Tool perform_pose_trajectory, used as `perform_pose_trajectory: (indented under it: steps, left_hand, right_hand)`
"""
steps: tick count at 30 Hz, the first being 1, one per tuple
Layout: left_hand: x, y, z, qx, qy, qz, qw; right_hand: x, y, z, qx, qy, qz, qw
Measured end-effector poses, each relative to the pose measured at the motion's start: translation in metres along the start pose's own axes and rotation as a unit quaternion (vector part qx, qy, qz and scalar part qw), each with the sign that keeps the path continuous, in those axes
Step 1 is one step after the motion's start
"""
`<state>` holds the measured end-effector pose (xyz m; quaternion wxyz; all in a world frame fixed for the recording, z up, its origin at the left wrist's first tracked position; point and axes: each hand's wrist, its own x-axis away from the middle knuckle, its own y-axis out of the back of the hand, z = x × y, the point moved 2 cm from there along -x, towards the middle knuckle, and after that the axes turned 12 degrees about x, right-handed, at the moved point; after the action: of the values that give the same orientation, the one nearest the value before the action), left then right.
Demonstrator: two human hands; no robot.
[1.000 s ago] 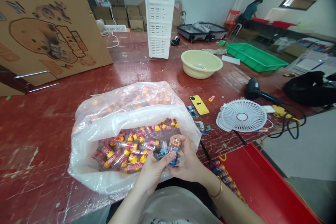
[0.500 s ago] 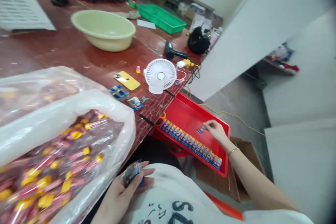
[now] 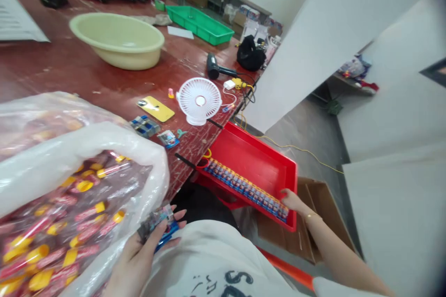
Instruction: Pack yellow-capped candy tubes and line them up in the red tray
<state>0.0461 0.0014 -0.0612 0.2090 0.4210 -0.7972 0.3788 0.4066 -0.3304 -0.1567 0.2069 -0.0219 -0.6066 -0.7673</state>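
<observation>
My left hand (image 3: 144,246) is closed around a bunch of small blue printed packets (image 3: 162,222) in clear film, held in front of my shirt. My right hand (image 3: 292,200) reaches into the red tray (image 3: 258,151) at its near right end, beside the row's last packets. Its fingers are bent together, and whatever they hold is hidden or too small to make out. A tight row of blue-and-yellow packets (image 3: 245,186) lines the tray's near side. On my left, an open plastic bag (image 3: 146,148) holds many pink tubes with yellow caps (image 3: 85,185).
The dark red table (image 3: 104,81) bears a white fan (image 3: 199,101), a yellow phone (image 3: 155,108), loose packets (image 3: 168,139), a cream basin (image 3: 118,41), a hair dryer (image 3: 218,68) and a green tray (image 3: 198,25). A cardboard box (image 3: 315,195) sits under the red tray.
My right hand has gone from the tray's middle, where it pinched a small packet, to the end of the row. My left hand keeps its packets. The view has shifted slightly.
</observation>
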Motion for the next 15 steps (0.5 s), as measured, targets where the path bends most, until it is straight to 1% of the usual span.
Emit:
perform_pose_trajectory:
  steps: [1,2,3,4,5,6,7,8,9,10,11,12,13,14,15]
  left_hand:
    - [0.002,0.002,-0.004,0.003,-0.013,-0.008,1.000]
    - [0.004,0.005,-0.008,0.009,-0.028,-0.021,0.999]
    - [0.006,0.009,-0.012,0.017,-0.052,-0.037,0.998]
    - [0.008,0.013,-0.017,0.029,-0.076,-0.057,0.995]
    - [0.009,0.017,-0.022,0.043,-0.096,-0.077,0.991]
    - [0.011,0.022,-0.027,0.059,-0.114,-0.098,0.987]
    - [0.012,0.026,-0.032,0.075,-0.129,-0.115,0.982]
    - [0.014,0.030,-0.036,0.091,-0.142,-0.131,0.977]
    - [0.016,0.034,-0.040,0.105,-0.152,-0.142,0.972]
    - [0.018,0.037,-0.043,0.115,-0.163,-0.149,0.969]
    - [0.020,0.039,-0.046,0.119,-0.172,-0.155,0.965]
    - [0.022,0.042,-0.049,0.121,-0.179,-0.159,0.963]
    - [0.024,0.044,-0.051,0.121,-0.184,-0.163,0.962]
    - [0.026,0.046,-0.053,0.121,-0.189,-0.168,0.960]
    - [0.027,0.049,-0.054,0.121,-0.194,-0.172,0.958]
  right_hand:
    - [-0.004,0.008,0.014,0.002,0.024,-0.008,1.000]
    - [-0.008,0.013,0.035,0.001,0.052,-0.011,0.999]
    - [-0.011,0.017,0.062,-0.004,0.085,-0.009,0.996]
    - [-0.010,0.018,0.097,-0.015,0.135,-0.006,0.991]
    - [-0.004,0.016,0.138,-0.033,0.201,0.000,0.979]
    - [0.007,0.012,0.184,-0.052,0.270,0.012,0.961]
    - [0.026,0.006,0.235,-0.080,0.387,0.022,0.918]
    - [0.049,-0.002,0.285,-0.108,0.484,0.030,0.868]
    - [0.073,-0.012,0.333,-0.123,0.561,0.042,0.818]
    - [0.096,-0.024,0.377,-0.110,0.622,0.065,0.773]
    - [0.117,-0.039,0.415,-0.073,0.657,0.086,0.745]
    - [0.131,-0.053,0.447,-0.044,0.656,0.092,0.748]
    - [0.141,-0.067,0.473,-0.033,0.654,0.093,0.750]
    - [0.146,-0.079,0.492,-0.022,0.644,0.094,0.759]
    - [0.148,-0.090,0.506,-0.021,0.634,0.094,0.767]
